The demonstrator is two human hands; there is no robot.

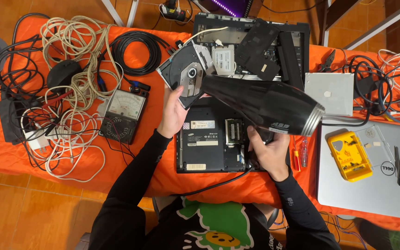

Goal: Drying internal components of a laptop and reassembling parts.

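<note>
My left hand [173,113] holds a grey optical disc drive [187,74] tilted up above the table. My right hand [268,149] grips the handle of a black hair dryer [262,103] with a ribbed silver ring at its rear end; its nozzle points left at the drive. Its black cord [218,184] runs down over the table's front edge. Under both lies an opened black laptop base [209,146], bottom side up, with bays uncovered. A second opened laptop [255,46] lies behind it.
An orange cloth [130,157] covers the table. Tangled white cables [77,83], a black cable coil [137,51] and an analog multimeter [123,113] lie left. Right: a silver plate [332,92], a yellow parts box [349,155] on a closed silver laptop [371,190], screwdrivers [299,155], pliers [328,61].
</note>
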